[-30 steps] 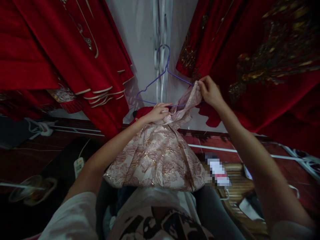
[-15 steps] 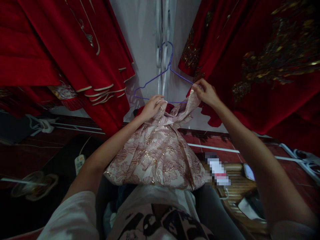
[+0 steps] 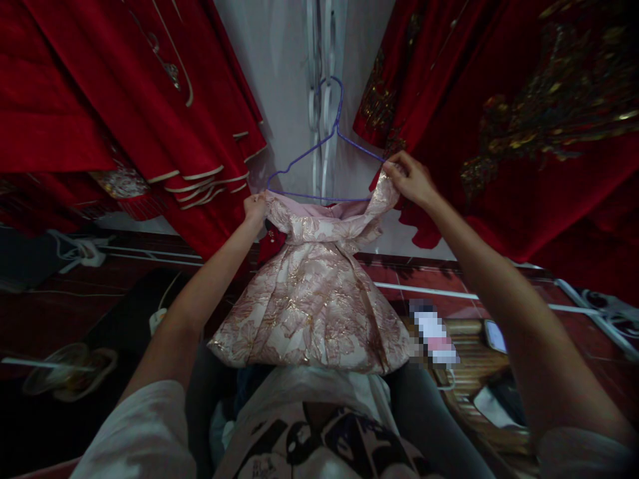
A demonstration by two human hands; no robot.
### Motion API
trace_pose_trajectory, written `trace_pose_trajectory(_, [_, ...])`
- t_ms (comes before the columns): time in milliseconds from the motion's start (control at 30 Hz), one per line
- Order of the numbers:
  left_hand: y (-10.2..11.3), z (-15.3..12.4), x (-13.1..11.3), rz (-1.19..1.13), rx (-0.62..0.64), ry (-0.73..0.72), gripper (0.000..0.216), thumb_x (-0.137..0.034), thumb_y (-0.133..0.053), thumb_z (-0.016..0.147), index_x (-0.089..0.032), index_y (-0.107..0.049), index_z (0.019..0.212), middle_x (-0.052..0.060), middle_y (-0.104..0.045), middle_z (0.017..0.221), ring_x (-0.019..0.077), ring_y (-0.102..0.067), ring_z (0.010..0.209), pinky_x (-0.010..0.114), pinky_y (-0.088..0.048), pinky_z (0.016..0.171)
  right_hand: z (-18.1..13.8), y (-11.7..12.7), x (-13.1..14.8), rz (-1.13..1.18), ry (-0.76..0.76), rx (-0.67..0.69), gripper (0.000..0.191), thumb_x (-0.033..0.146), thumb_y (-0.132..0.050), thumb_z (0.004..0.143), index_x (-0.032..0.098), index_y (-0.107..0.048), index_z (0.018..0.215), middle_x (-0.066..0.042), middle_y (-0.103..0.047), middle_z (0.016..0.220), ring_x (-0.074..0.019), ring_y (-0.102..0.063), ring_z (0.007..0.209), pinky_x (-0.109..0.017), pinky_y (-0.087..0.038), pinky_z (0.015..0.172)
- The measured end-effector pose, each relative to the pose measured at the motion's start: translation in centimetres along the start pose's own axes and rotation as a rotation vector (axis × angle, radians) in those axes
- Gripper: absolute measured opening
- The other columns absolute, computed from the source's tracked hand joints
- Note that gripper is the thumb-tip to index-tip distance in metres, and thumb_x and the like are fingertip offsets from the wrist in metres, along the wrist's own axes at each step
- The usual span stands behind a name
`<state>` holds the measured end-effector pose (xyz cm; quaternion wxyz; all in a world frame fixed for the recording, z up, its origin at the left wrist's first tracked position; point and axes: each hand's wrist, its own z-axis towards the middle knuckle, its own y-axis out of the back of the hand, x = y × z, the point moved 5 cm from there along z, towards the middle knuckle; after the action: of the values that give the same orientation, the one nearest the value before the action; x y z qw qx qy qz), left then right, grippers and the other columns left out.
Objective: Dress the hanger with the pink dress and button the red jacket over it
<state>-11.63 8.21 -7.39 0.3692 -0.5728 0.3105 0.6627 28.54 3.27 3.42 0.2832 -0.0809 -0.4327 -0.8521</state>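
A pale pink dress (image 3: 309,306) with gold floral brocade lies across my lap, its top opened wide. My left hand (image 3: 256,207) is closed on its left shoulder edge, just below the left end of a purple hanger (image 3: 310,155). My right hand (image 3: 410,178) pinches the right shoulder strap at the hanger's right end, which is covered by the fabric and fingers. The hanger's hook reaches up in front of a white metal stand (image 3: 327,40). A dark red piece of cloth (image 3: 272,243) shows beside the dress near my left wrist.
Red garments (image 3: 194,120) hang at left, and more red garments with gold trim (image 3: 439,120) at right. A slatted wooden surface (image 3: 466,379) at lower right bears a phone (image 3: 495,336) and a blurred-out item. A plastic container (image 3: 70,372) stands at lower left.
My left hand has moved left from the middle of the neckline to the left shoulder, spreading the dress's top wide below the hanger. The right hand keeps its grip.
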Motion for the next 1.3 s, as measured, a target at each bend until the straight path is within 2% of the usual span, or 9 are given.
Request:
trace_pose_trajectory(167, [-0.1, 0.1, -0.5, -0.170, -0.030, 0.031, 0.014, -0.024, -0.056, 0.081, -0.015, -0.058, 0.070, -0.001, -0.058, 0.065, 0.0085, -0.051, 0.058, 0.022, -0.041, 0.064, 0.1, 0.0, -0.4, 0.018, -0.002, 0.007, 0.042, 0.060, -0.041, 0.090, 0.028, -0.061, 0.109, -0.006, -0.068, 0.093, -0.0245, -0.063, 0.086, -0.039, -0.050, 0.073])
trace_pose_trajectory(333, [0.0, 0.6, -1.3, -0.258, 0.109, -0.064, 0.017, -0.032, -0.063, 0.077, -0.015, -0.060, 0.073, -0.001, -0.058, 0.067, 0.0082, -0.052, 0.060, 0.020, -0.042, 0.063, 0.1, 0.3, -0.3, 0.012, -0.001, 0.001, 0.045, 0.062, -0.040, 0.089, 0.026, -0.061, 0.106, -0.007, -0.068, 0.092, -0.0238, -0.063, 0.084, -0.037, -0.050, 0.071])
trace_pose_trajectory(567, [0.8, 0.7, -1.0, -0.270, 0.137, -0.069, 0.013, -0.028, -0.062, 0.079, -0.016, -0.063, 0.076, 0.000, -0.061, 0.070, 0.0080, -0.052, 0.060, 0.019, -0.042, 0.060, 0.2, 0.3, -0.5, 0.049, 0.002, 0.001, 0.045, 0.064, -0.043, 0.088, 0.026, -0.062, 0.102, -0.006, -0.068, 0.091, -0.0235, -0.063, 0.083, -0.037, -0.050, 0.071])
trace_pose_trajectory(700, [-0.1, 1.0, -4.1, -0.165, 0.212, -0.244, 0.019, -0.034, -0.068, 0.075, -0.016, -0.068, 0.078, 0.002, -0.066, 0.076, 0.0108, -0.059, 0.069, 0.020, -0.045, 0.065, 0.4, 0.0, -0.7, 0.050, -0.003, 0.016, 0.045, 0.064, -0.043, 0.087, 0.026, -0.063, 0.102, -0.006, -0.067, 0.088, -0.0235, -0.063, 0.082, -0.037, -0.050, 0.070])
trace_pose_trajectory(900, [-3.0, -0.6, -10.5, 0.069, 0.470, -0.543, 0.032, -0.043, -0.074, 0.068, -0.014, -0.072, 0.080, 0.005, -0.071, 0.083, 0.0189, -0.064, 0.086, 0.028, -0.048, 0.081, 0.4, -0.3, -1.0, 0.018, 0.004, 0.026, 0.046, 0.063, -0.038, 0.090, 0.027, -0.061, 0.106, -0.005, -0.068, 0.091, -0.0237, -0.063, 0.085, -0.037, -0.051, 0.072])
trace_pose_trajectory(1033, [-2.6, 0.4, -9.9, 0.011, 0.425, -0.385, 0.029, -0.041, -0.073, 0.072, -0.012, -0.067, 0.072, 0.004, -0.065, 0.069, 0.0190, -0.063, 0.083, 0.027, -0.049, 0.076, 0.4, -0.2, -0.9, 0.023, 0.009, 0.031, 0.045, 0.062, -0.038, 0.090, 0.028, -0.060, 0.108, -0.006, -0.068, 0.092, -0.0250, -0.063, 0.087, -0.039, -0.051, 0.072])
trace_pose_trajectory(1167, [-0.3, 1.7, -4.3, 0.001, 0.218, 0.031, 0.025, -0.035, -0.062, 0.082, -0.015, -0.059, 0.067, 0.002, -0.058, 0.057, 0.0175, -0.062, 0.067, 0.028, -0.048, 0.065, 0.3, -0.1, -0.5, 0.039, -0.001, 0.039, 0.045, 0.063, -0.038, 0.090, 0.028, -0.060, 0.109, -0.006, -0.068, 0.092, -0.0253, -0.063, 0.087, -0.040, -0.051, 0.071])
trace_pose_trajectory(1233, [0.4, 1.0, -1.4, 0.116, 0.283, 0.179, 0.006, -0.020, -0.062, 0.077, -0.016, -0.061, 0.073, 0.003, -0.061, 0.061, 0.0146, -0.060, 0.060, 0.027, -0.047, 0.061, 0.3, -0.1, -0.4, 0.040, -0.005, 0.043, 0.046, 0.063, -0.038, 0.090, 0.028, -0.060, 0.109, -0.006, -0.068, 0.092, -0.0251, -0.064, 0.087, -0.039, -0.051, 0.072])
trace_pose_trajectory(1300, [0.6, -0.4, 0.7, 0.223, 0.474, 0.212, 0.024, -0.005, -0.064, 0.063, -0.017, -0.063, 0.084, 0.003, -0.066, 0.069, 0.0126, -0.059, 0.058, 0.025, -0.046, 0.058, 0.3, -0.2, -0.5, 0.035, -0.006, 0.042, 0.046, 0.063, -0.037, 0.090, 0.028, -0.060, 0.109, -0.006, -0.068, 0.094, -0.0251, -0.064, 0.087, -0.039, -0.051, 0.072])
